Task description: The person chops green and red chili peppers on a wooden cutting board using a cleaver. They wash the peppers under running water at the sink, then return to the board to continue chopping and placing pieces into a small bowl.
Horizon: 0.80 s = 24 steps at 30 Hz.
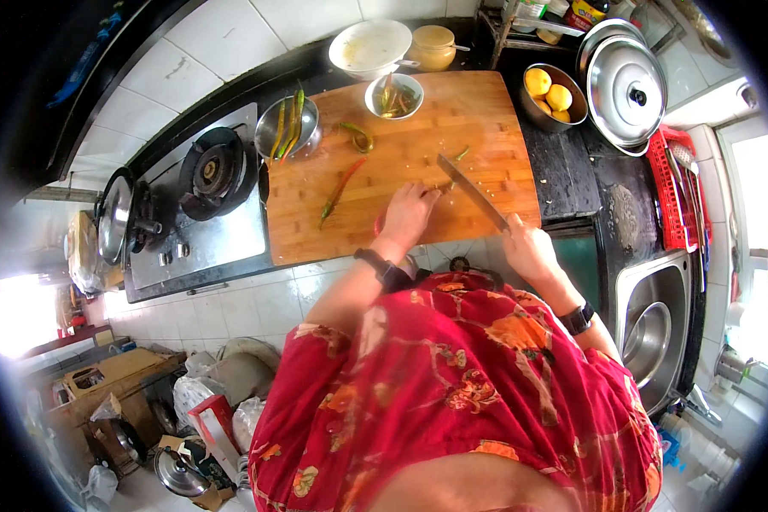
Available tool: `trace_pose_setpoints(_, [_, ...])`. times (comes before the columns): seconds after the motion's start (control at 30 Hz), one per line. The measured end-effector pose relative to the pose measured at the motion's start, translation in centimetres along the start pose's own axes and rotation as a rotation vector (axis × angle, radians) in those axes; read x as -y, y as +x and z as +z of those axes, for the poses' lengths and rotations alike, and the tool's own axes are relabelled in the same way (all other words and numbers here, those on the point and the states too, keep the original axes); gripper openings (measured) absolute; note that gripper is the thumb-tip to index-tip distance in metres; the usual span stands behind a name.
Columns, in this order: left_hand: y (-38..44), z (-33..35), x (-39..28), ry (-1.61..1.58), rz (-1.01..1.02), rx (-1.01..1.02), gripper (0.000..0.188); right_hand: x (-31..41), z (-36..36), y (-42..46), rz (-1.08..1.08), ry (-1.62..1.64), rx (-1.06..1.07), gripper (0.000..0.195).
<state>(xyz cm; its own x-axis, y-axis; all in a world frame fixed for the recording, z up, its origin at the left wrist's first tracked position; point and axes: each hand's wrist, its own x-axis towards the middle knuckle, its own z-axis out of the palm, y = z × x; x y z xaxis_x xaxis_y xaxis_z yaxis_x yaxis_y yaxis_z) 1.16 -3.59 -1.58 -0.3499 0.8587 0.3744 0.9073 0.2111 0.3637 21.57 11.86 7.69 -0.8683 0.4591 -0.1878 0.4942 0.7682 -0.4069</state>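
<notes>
My right hand (530, 248) is closed round the handle of a kitchen knife (472, 192), its blade angled up and left over the wooden cutting board (397, 160). At the blade's left side, my left hand (408, 214) holds a chili pepper (447, 187) on the board. A small green pepper piece (463, 153) lies beyond the blade, with small bits to its right. A red-green chili (341, 192) and a curled green chili (357, 137) lie further left. Cut peppers fill a white bowl (394, 97) at the back; whole chilies (289, 128) rest across a metal bowl (307, 125).
Left is a gas stove (211, 168). Behind the board stand a white dish (370, 46) and a lidded jar (432, 48). On the right are a bowl of yellow fruit (553, 121), metal lids (626, 89), a red basket (675, 192) and a sink (678, 281).
</notes>
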Motion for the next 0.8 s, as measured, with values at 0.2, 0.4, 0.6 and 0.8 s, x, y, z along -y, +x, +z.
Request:
trace_pose_setpoints(0.2, [0.3,-0.6,-0.4,0.053,-0.021,0.056,0.035,0.3,-1.0,0.0,-0.129,-0.06,-0.011,0.014])
trace_pose_setpoints(0.4, [-0.1,-0.3,-0.5,0.1,-0.026,0.09,0.03,0.0,-2.2,1.0,-0.211,-0.193,0.069,0.012])
trace_pose_setpoints(0.6, [-1.0,0.5,0.4,0.099,0.024,0.081,0.034,-1.0,-0.3,1.9,-0.137,-0.099,0.093,0.015])
trace_pose_setpoints(0.8, [-1.0,-1.8,2.8,0.057,0.033,0.106,0.031,-1.8,0.2,1.9,-0.027,-0.033,0.107,0.021])
